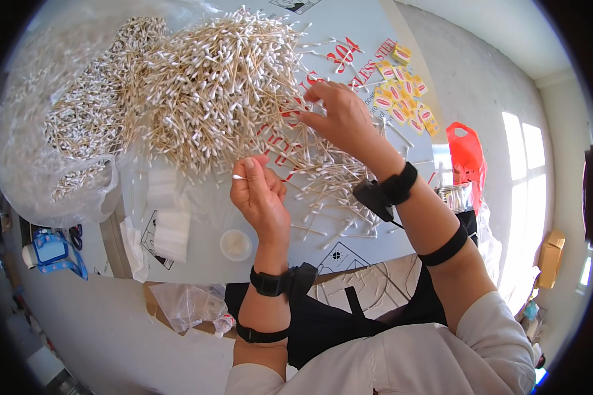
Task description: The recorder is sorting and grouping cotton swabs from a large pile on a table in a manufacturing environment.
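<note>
My left hand point(260, 195) is closed in front of the big heap of cotton swabs point(211, 85). The white tip of a cotton swab point(238, 176) pokes out beside its thumb; how many swabs lie in the fist is hidden. Over the heap's right side hovers my right hand point(341, 117), thumb and forefinger apart, with nothing visible between them. Below it, a looser scatter of swabs point(336, 184) covers the table. Both wrists wear black straps with small devices.
A clear plastic bag point(20, 131) full of swabs lies at left. Nearer me are stacked white pads point(171, 234) and a small round clear container point(236, 245). Yellow-and-white labels point(402, 95) are spread at far right, with a red bag point(466, 155) beyond the table point(244, 263).
</note>
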The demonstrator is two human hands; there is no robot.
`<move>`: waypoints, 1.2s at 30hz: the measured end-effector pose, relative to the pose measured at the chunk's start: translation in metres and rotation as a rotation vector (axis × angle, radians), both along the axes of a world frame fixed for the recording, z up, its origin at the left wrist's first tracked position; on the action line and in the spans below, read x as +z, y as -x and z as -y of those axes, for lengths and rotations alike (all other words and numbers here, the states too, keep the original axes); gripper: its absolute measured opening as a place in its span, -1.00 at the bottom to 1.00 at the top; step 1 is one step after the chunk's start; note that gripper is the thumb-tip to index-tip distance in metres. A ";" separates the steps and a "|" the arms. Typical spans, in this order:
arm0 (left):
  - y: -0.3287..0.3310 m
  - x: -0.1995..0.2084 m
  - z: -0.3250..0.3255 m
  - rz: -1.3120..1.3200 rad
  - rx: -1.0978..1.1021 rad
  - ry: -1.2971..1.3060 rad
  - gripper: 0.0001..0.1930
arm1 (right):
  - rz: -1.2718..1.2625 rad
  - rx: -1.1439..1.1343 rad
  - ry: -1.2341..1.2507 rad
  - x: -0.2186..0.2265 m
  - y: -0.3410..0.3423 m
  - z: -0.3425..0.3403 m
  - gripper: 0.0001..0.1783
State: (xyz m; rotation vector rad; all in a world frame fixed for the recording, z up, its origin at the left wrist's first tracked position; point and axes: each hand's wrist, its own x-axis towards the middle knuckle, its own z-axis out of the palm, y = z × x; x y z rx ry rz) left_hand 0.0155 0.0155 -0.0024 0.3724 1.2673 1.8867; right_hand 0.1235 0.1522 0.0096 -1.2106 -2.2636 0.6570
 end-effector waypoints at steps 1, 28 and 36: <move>0.000 0.000 0.000 0.016 -0.003 0.004 -0.70 | -0.024 -0.046 -0.151 -0.001 0.012 -0.002 -0.62; 0.003 -0.002 -0.001 0.017 0.036 -0.011 -0.68 | -0.344 -0.172 0.428 0.002 -0.073 0.040 -0.82; 0.003 -0.003 0.001 0.042 0.005 -0.020 -0.68 | -0.227 -0.193 0.091 0.021 -0.043 0.022 -0.70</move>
